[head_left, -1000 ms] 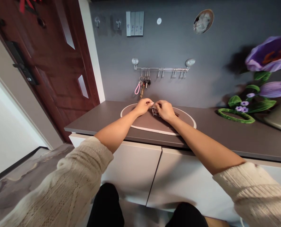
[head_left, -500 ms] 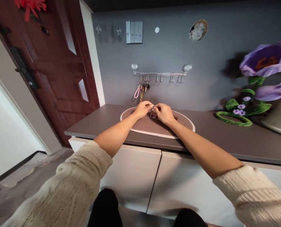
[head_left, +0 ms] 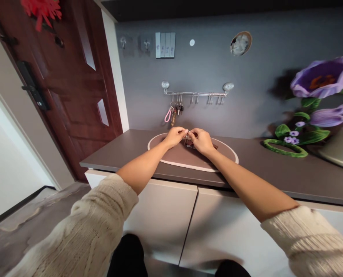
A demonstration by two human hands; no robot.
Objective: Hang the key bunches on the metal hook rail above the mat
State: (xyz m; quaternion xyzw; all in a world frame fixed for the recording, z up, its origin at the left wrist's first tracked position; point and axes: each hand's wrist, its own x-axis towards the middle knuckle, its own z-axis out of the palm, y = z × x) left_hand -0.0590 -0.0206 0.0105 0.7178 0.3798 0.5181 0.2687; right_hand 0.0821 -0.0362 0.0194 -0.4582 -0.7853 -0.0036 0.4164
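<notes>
Above the oval brown mat (head_left: 183, 157) with a pale rim, my left hand (head_left: 175, 137) and my right hand (head_left: 200, 141) meet, fingertips almost touching. Both are closed in a pinch on a small shiny metal piece (head_left: 188, 132), too small to name surely. Just under the fingers hang or lie dark and metallic bits (head_left: 188, 143), partly hidden by my right hand. Behind them a bunch of keys (head_left: 179, 108) with a pink loop (head_left: 168, 115) hangs from a clear hook rail (head_left: 196, 94).
The mat lies on a dark counter (head_left: 116, 150) over white cabinets (head_left: 159, 215). Purple artificial flowers (head_left: 323, 80) with a green ring base (head_left: 285, 148) stand at right. A dark red door (head_left: 73, 96) is at left. Wall switches (head_left: 165, 45) sit above the rail.
The whole view has tilted slightly upward, so things sit a little lower. Both hands stay pinched together over the mat, with only slight finger movement.
</notes>
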